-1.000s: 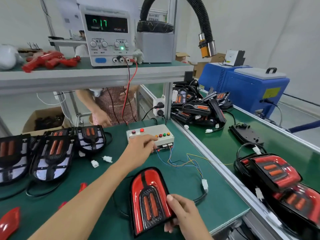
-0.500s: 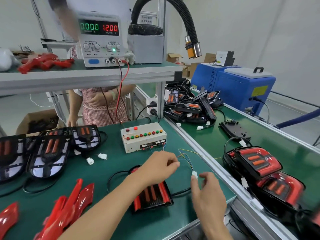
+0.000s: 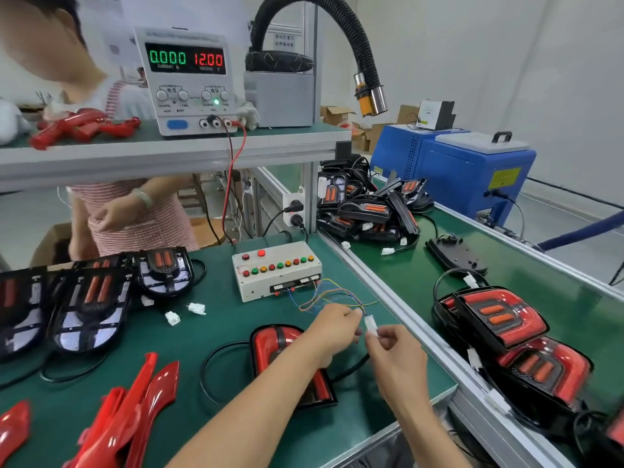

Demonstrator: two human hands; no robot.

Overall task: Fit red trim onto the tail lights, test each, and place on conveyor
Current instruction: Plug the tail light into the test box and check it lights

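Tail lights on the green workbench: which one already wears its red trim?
The tail light lying under the person's left forearm, nearest the bench's front edge. Its face is framed in red, while the tail lights at the far left show bare black-and-silver housings.

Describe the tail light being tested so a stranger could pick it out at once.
Start at the white button box on the near green bench. Just in front lies a tail light, partly under the left forearm. Unlike the bare black ones at left, it already wears red trim and lies alone.
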